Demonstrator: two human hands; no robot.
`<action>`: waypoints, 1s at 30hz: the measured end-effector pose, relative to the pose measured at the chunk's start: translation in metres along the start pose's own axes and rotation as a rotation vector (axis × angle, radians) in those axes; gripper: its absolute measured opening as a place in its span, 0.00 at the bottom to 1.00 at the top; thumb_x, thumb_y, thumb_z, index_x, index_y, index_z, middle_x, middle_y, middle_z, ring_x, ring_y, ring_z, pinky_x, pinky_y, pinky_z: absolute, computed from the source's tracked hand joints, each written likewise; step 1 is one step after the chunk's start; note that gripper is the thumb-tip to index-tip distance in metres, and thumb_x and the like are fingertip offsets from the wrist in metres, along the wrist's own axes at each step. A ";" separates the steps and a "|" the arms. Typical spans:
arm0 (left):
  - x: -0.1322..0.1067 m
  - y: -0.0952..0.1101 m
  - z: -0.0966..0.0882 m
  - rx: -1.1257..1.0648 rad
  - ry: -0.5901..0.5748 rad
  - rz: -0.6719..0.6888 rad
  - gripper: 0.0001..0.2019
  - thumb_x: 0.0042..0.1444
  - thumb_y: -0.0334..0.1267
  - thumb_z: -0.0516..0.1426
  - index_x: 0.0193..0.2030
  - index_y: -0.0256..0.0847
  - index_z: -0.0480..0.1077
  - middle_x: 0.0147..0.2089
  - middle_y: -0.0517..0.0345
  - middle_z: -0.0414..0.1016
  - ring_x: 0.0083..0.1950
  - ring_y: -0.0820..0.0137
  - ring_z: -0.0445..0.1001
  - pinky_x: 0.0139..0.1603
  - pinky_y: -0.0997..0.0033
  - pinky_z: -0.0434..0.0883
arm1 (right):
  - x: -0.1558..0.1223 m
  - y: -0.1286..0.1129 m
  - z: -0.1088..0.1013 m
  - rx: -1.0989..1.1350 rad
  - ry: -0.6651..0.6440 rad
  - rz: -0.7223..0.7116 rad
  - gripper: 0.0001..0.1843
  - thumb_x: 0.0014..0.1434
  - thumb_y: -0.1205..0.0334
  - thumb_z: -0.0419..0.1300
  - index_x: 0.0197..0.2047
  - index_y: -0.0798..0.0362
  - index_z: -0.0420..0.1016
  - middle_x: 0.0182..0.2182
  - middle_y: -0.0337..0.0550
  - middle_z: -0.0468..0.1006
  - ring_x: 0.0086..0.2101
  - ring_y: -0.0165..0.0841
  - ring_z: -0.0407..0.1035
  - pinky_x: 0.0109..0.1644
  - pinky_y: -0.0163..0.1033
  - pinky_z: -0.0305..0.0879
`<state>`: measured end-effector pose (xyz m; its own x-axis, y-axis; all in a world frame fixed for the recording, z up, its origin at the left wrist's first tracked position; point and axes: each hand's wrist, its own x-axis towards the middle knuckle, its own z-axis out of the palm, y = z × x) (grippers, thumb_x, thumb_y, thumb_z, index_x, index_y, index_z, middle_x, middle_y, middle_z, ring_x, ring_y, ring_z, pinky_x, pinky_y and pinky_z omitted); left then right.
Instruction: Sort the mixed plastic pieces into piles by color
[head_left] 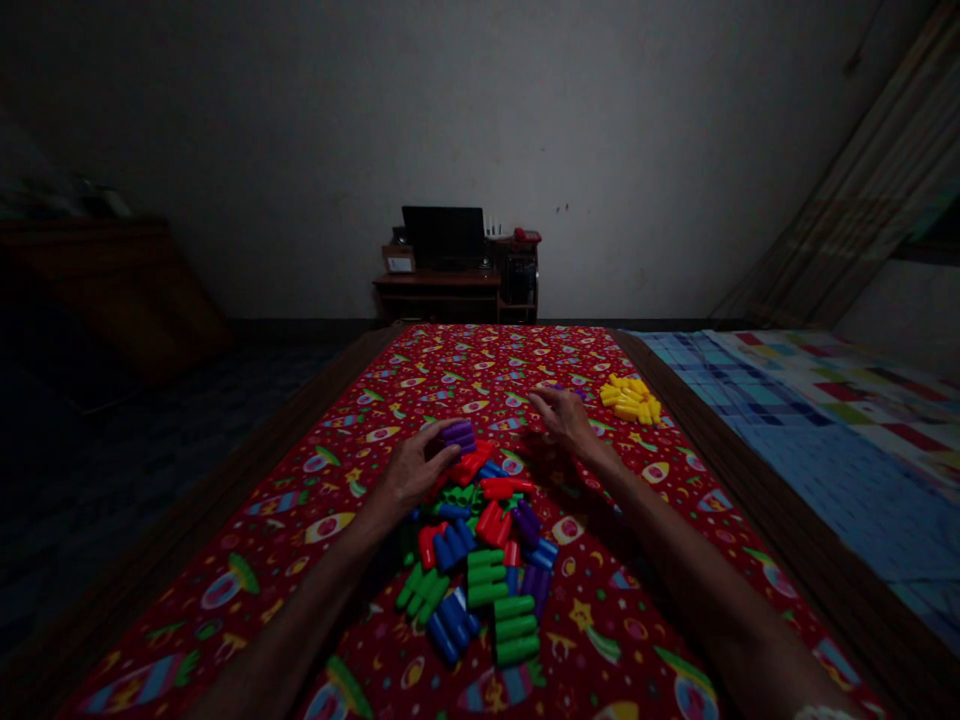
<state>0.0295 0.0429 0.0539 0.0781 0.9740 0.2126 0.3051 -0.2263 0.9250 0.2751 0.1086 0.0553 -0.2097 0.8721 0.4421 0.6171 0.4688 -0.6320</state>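
Far left: dark floor (112, 470), too dim to make out detail. Wooden frame (300, 400) runs along the edge of the red sheet (480, 365), which has a rocket and star print.

Left hand (411, 470): on the sheet left of centre, forearm coming in from bottom left. Fingers curled around a purple block (457, 433), thumb on its near side. The block sits at the far left corner of the mixed pile (480, 560), touching the red pieces under it.

The mixed pile is between the two forearms: red, green, blue and purple ribbed blocks, loosely heaped and overlapping. Green and blue are mostly at the near end, red around the middle.

Background centre: low desk (439, 285) against the wall, with a dark monitor (444, 235) on it.

Right hand (566, 420): right of the pile and further out, palm down, fingers bent with the tips at the sheet. Can't tell if it has anything pinched, too dark there. It is clear of the mixed pile.

Yellow blocks (631, 398): a small separate heap just right of the right hand, near the sheet's right edge, well apart from the mixed pile.

Far right: a checked blanket (810, 420) beyond the frame.
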 end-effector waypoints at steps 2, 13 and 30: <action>-0.003 0.003 0.003 0.093 -0.004 0.035 0.25 0.48 0.47 0.61 0.52 0.40 0.72 0.48 0.48 0.80 0.47 0.57 0.79 0.46 0.57 0.77 | -0.007 -0.028 0.012 0.143 -0.234 -0.113 0.17 0.65 0.57 0.52 0.43 0.55 0.80 0.32 0.41 0.82 0.33 0.33 0.73 0.36 0.33 0.64; 0.007 -0.003 -0.023 0.336 0.225 0.126 0.21 0.55 0.43 0.55 0.55 0.40 0.69 0.49 0.50 0.78 0.47 0.61 0.78 0.48 0.61 0.75 | 0.008 0.020 -0.005 -0.045 0.003 0.134 0.12 0.61 0.60 0.57 0.41 0.54 0.81 0.33 0.44 0.82 0.33 0.33 0.74 0.36 0.33 0.64; 0.012 -0.094 -0.084 0.302 0.509 -0.149 0.16 0.47 0.35 0.50 0.43 0.40 0.72 0.41 0.51 0.79 0.37 0.63 0.79 0.40 0.64 0.77 | 0.010 0.064 0.010 -0.662 -0.076 0.182 0.37 0.60 0.41 0.56 0.68 0.45 0.57 0.66 0.61 0.54 0.64 0.56 0.48 0.61 0.60 0.50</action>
<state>-0.0782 0.0766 -0.0035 -0.4265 0.8598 0.2807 0.5396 -0.0072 0.8419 0.3044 0.1485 0.0128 -0.0965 0.9474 0.3051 0.9757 0.1507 -0.1593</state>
